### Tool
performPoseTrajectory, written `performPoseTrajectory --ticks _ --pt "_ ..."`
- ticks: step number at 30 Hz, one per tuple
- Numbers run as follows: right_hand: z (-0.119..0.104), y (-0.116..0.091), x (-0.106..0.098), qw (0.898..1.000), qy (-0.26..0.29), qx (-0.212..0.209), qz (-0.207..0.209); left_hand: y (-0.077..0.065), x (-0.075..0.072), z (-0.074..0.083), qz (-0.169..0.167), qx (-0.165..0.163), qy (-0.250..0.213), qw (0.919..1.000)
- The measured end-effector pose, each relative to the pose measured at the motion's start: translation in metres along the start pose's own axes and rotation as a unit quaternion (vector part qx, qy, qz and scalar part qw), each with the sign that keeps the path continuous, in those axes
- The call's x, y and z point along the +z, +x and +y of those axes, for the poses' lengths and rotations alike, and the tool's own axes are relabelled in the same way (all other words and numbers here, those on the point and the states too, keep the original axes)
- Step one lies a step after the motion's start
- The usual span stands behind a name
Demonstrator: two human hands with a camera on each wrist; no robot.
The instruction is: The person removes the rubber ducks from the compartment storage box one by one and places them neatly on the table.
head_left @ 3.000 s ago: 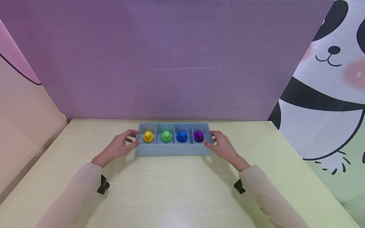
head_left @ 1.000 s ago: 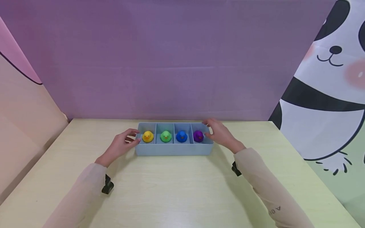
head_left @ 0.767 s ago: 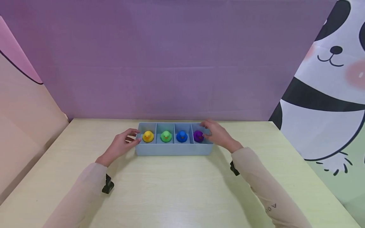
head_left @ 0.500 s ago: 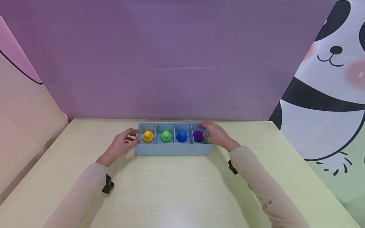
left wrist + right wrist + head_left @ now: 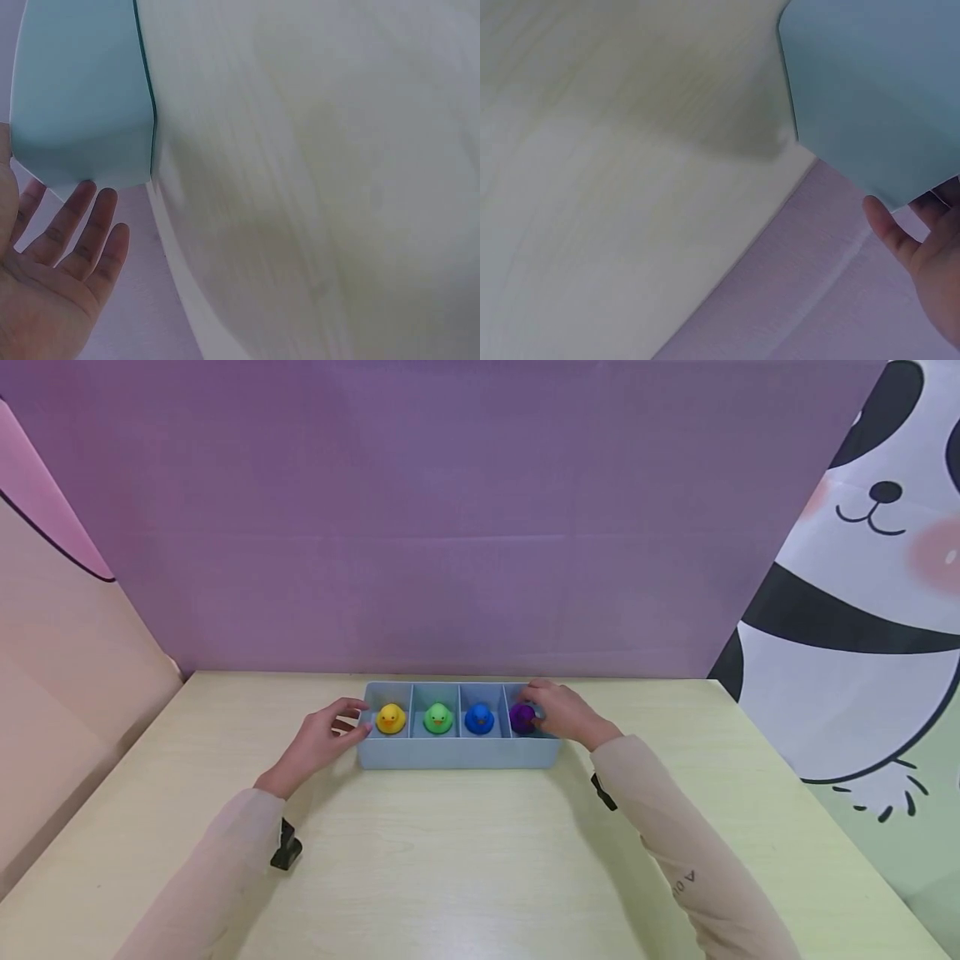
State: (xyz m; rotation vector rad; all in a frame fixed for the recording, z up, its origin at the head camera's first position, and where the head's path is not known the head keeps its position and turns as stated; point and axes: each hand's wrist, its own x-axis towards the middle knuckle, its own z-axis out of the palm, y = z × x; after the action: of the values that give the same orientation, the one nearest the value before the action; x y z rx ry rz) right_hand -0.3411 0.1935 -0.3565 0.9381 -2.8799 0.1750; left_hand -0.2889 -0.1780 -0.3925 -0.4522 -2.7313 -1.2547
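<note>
A pale blue box (image 5: 459, 754) with several compartments in a row stands at the far side of the table. Each compartment holds one toy duck: yellow (image 5: 390, 719), green (image 5: 438, 718), blue (image 5: 479, 719) and purple (image 5: 521, 718) from left to right. My left hand (image 5: 318, 742) rests against the box's left end, fingers relaxed and thumb at the rim; the left wrist view shows the fingertips on the end wall. My right hand (image 5: 566, 712) reaches into the rightmost compartment, its thumb and fingers round the purple duck and hiding part of it. In the right wrist view most of those fingers are hidden behind the box.
The light wooden table (image 5: 442, 860) ends just behind the box at a purple backdrop (image 5: 450, 527). A panda print (image 5: 862, 693) covers the wall on the right. Black wrist straps (image 5: 287, 845) show under the beige sleeves.
My right hand has left the box's right end, gone over the rim and moved left and down onto the purple duck. The left hand and the box stay nearly where they were.
</note>
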Motion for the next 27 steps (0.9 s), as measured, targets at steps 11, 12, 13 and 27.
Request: performPoseTrajectory --ticks 11,12,13,27 --pt "0.0018 0.0055 0.0017 0.999 -0.028 -0.003 -0.033 -0.0006 0.0001 -0.0007 0.000 0.002 0.000 1.0000" --pt "0.0015 0.0059 0.0015 0.999 -0.030 -0.002 -0.037 -0.0006 0.0001 -0.0006 0.000 0.002 0.001 1.0000" --pt "0.0010 0.0062 0.0011 0.999 -0.031 0.000 -0.041 -0.0007 0.0001 -0.0006 -0.001 0.001 0.000 1.0000" --pt "-0.0013 0.0072 0.0004 0.998 -0.038 -0.003 -0.059 -0.0007 0.0005 -0.0002 -0.004 -0.006 0.002 1.0000"
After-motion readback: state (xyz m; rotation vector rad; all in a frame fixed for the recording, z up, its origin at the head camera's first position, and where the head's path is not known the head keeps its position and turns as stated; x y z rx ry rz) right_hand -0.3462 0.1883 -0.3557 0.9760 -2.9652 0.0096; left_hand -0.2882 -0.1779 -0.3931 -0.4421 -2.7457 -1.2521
